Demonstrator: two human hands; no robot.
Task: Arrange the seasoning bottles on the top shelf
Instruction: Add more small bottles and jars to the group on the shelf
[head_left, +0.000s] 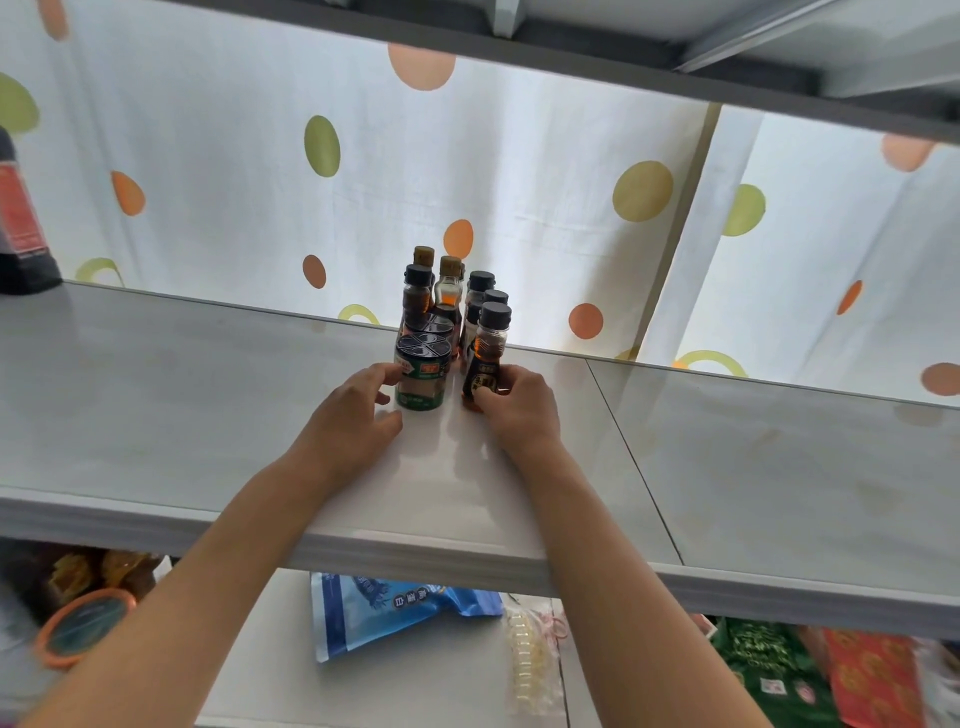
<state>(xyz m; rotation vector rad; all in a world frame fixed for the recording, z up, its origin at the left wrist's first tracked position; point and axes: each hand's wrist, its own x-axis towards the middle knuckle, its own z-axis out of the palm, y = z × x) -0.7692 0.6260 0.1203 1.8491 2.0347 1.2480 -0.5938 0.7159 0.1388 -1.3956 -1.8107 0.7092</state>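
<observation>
At the far left edge a tall dark bottle with a red label (21, 218) stood on the top shelf (208, 405), a pale, glossy board that ran across the whole view. Behind it hung a white curtain with orange and green dots (234, 171), lit from behind. Below the shelf's front lip, on the left, lay an orange-rimmed round lid (83, 626).

My left hand (353, 410) reached over the shelf, its fingers (382, 371) loosely curved and touching the left side of a squat green-labelled spice jar (422, 379) with a dark segmented cap; the thumb lay near its base, so the grip was light rather than tight. A second jar of the same kind (434, 325) stood just behind it. Farther back, near the shelf's rear edge, clustered the small seasoning bottles (447, 291), some with gold caps, some with black.

My right hand (519, 405) had its fingers (491, 402) wrapped around the lower part of a small dark sauce bottle with a black cap (485, 358), upright and just right of the jar.

On the lower shelf lay a blue printed bag (374, 613), a clear packet (530, 660) beside it, and at the right green and red packages (810, 670). A seam (631, 457) split the top shelf on the right.
</observation>
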